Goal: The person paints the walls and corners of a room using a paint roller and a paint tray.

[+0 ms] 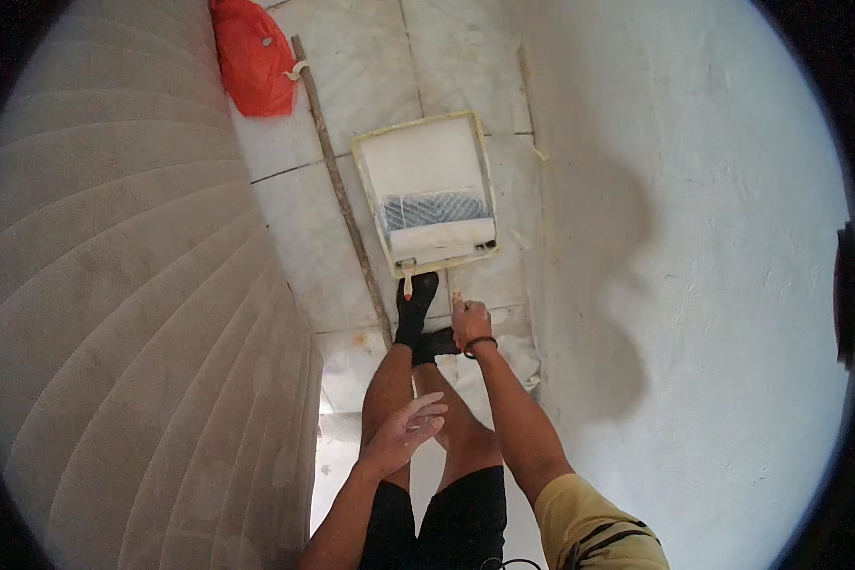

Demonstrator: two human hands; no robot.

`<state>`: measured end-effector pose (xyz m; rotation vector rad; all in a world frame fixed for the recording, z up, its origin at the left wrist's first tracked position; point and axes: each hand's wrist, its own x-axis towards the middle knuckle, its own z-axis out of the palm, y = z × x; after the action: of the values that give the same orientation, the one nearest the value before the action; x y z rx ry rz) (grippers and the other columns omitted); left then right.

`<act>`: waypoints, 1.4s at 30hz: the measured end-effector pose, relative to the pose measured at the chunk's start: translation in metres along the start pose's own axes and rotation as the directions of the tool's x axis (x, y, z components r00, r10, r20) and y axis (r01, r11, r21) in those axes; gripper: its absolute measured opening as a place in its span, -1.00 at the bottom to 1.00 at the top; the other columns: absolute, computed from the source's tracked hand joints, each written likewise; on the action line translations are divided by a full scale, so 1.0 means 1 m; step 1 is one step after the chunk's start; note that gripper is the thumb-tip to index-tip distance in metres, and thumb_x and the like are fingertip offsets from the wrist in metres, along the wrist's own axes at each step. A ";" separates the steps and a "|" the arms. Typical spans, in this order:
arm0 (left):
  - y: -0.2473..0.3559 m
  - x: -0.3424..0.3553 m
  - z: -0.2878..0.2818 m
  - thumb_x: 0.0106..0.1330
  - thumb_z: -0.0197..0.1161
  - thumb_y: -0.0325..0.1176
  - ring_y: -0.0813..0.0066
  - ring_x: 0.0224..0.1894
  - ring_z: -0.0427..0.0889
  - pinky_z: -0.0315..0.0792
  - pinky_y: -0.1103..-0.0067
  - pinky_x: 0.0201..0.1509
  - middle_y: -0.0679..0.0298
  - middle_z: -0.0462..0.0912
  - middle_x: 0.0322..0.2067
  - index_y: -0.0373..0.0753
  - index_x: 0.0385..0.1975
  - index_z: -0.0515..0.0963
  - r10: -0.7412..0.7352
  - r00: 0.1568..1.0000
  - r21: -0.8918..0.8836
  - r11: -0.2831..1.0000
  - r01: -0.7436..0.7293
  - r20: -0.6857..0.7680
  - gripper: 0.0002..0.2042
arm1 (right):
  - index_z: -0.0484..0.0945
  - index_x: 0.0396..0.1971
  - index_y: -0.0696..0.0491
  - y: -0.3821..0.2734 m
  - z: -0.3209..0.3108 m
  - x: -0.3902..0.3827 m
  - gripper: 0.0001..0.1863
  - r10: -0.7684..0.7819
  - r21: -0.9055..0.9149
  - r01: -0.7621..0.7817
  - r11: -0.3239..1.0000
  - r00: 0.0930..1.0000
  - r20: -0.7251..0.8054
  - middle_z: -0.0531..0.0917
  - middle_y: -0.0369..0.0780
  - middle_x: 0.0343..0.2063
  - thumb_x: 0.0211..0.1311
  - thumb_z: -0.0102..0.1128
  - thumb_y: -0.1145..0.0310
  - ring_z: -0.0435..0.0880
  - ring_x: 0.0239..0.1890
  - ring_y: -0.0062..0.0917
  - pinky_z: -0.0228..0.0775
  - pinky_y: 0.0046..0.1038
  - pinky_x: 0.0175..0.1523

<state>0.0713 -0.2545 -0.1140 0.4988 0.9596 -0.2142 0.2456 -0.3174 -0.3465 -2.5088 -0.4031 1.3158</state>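
My left hand (407,432) is in front of my legs, fingers apart and dusted white, holding nothing. My right hand (471,319) is closed above my feet, below the paint tray; what it holds, if anything, I cannot make out. The yellow-rimmed tray (359,166) lies on the floor with white paint in it and a roller (442,234) across its ribbed lower part. A small brush (408,285) with an orange-tipped handle is at the tray's near left corner, over my black-socked foot (418,309).
A long wooden stick (337,180) lies left of the tray on the tiled floor (456,57). A red bag (256,66) is at the upper left. A grey quilted padded surface (133,285) stands close on the left. A white wall (722,285) rises on the right.
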 end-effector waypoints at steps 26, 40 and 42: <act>0.003 -0.006 -0.011 0.30 0.13 -0.23 0.40 0.07 0.40 0.28 0.51 0.15 0.13 0.45 0.04 -0.23 0.21 0.22 -0.031 0.999 -0.004 1.000 0.031 -0.044 -0.50 | 0.51 -0.56 0.29 -0.070 -0.016 0.000 -0.44 0.043 0.038 -0.048 0.998 0.993 0.114 0.57 0.16 -0.52 0.24 -0.07 0.00 0.55 -0.32 0.04 0.40 -0.15 -0.16; 0.004 -0.002 -0.010 0.31 0.11 -0.22 0.38 0.09 0.40 0.28 0.49 0.16 0.11 0.44 0.05 -0.22 0.21 0.21 -0.039 0.999 0.017 0.999 0.039 -0.031 -0.50 | 0.55 -0.46 0.29 -0.021 0.010 0.038 -0.43 0.088 -0.054 -0.085 0.995 0.994 0.059 0.56 0.19 -0.44 0.23 -0.10 -0.02 0.55 -0.27 0.06 0.37 -0.12 -0.08; 0.007 -0.005 -0.012 0.32 0.11 -0.24 0.37 0.09 0.40 0.28 0.50 0.16 0.11 0.44 0.05 -0.23 0.21 0.22 -0.037 0.999 0.013 0.999 0.037 -0.040 -0.51 | 0.55 -0.46 0.29 -0.018 0.010 0.023 -0.42 0.118 -0.061 -0.113 0.992 0.990 0.079 0.56 0.21 -0.45 0.22 -0.09 -0.03 0.55 -0.28 0.06 0.38 -0.12 -0.09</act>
<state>0.0628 -0.2428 -0.1133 0.4994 1.0077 -0.2450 0.2474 -0.2915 -0.3630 -2.5648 -0.3211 1.4751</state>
